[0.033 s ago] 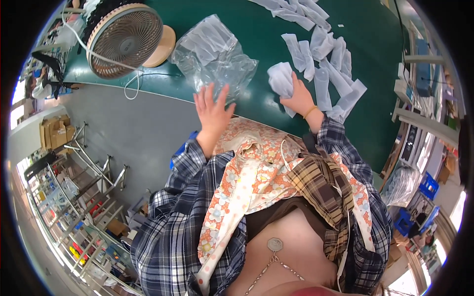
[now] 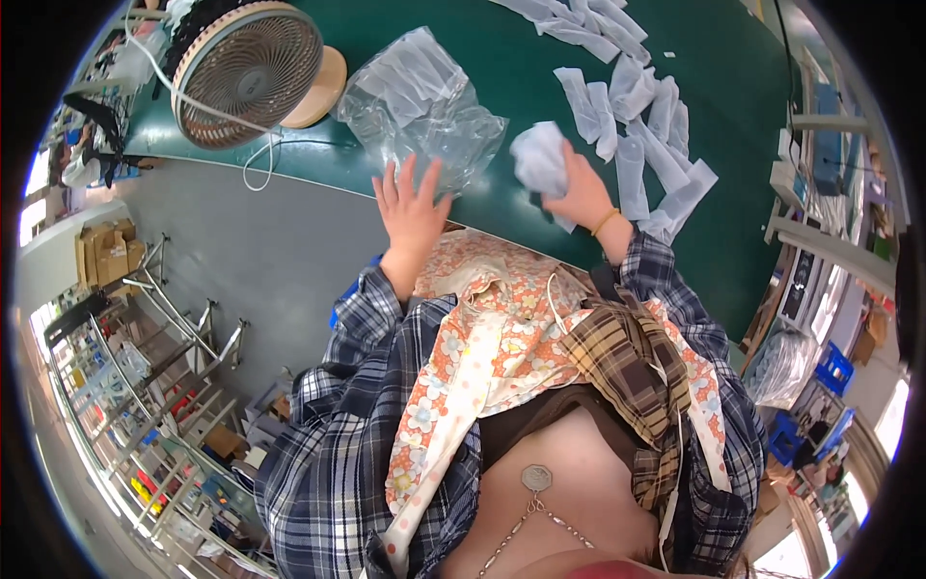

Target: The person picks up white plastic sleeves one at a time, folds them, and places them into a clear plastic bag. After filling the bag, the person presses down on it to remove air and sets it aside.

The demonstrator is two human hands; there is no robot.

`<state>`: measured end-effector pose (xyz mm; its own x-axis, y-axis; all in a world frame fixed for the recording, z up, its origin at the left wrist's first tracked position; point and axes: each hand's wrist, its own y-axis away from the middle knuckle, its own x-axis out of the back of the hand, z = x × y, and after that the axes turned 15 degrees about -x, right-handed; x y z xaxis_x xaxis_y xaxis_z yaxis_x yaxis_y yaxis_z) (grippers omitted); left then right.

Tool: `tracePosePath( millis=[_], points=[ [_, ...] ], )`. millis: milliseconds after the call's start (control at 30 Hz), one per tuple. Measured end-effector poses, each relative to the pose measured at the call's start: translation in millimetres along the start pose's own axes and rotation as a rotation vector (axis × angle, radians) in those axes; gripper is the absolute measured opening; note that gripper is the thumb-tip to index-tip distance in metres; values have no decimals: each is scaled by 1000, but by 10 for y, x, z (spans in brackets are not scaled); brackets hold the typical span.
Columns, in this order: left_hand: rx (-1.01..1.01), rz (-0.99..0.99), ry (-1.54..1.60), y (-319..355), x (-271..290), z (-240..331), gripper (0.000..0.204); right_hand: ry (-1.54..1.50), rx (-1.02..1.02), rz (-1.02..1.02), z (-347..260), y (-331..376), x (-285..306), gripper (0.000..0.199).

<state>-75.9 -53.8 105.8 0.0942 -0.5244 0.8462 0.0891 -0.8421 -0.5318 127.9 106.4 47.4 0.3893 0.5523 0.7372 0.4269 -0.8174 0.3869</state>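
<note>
With its fingers wrapped round a bundle of white translucent sleeves (image 2: 540, 160), my right hand (image 2: 582, 196) is raised by the front part of the green table. My left hand (image 2: 413, 210) has its fingers spread and holds nothing. It hovers at the near edge of a large clear plastic bag (image 2: 434, 130); whether it touches the film I cannot tell. Folded whitish pieces (image 2: 410, 75) lie inside the far end of that bag. Several loose white translucent sleeves (image 2: 632, 174) are scattered on the table to the right of my right hand.
A round desk fan (image 2: 249, 82) with a beige base stands at the table's left, its white cable looping over the edge. More sleeves (image 2: 579, 27) lie farther back on the green table (image 2: 511, 68). Metal racks (image 2: 145, 405) and a cardboard box (image 2: 108, 256) stand to the left.
My right hand and the bundle have shifted slightly left. My left hand has moved a little too, its fingers still spread.
</note>
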Motion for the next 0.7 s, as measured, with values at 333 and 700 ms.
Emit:
tracePosePath(
  millis=[333, 700],
  points=[
    [115, 44, 296, -110, -25, -177, 19, -148, 140, -114, -852, -769, -961, 100],
    [511, -171, 965, 543, -244, -284, 11, 412, 388, -183, -1890, -940, -1291, 87]
  ],
)
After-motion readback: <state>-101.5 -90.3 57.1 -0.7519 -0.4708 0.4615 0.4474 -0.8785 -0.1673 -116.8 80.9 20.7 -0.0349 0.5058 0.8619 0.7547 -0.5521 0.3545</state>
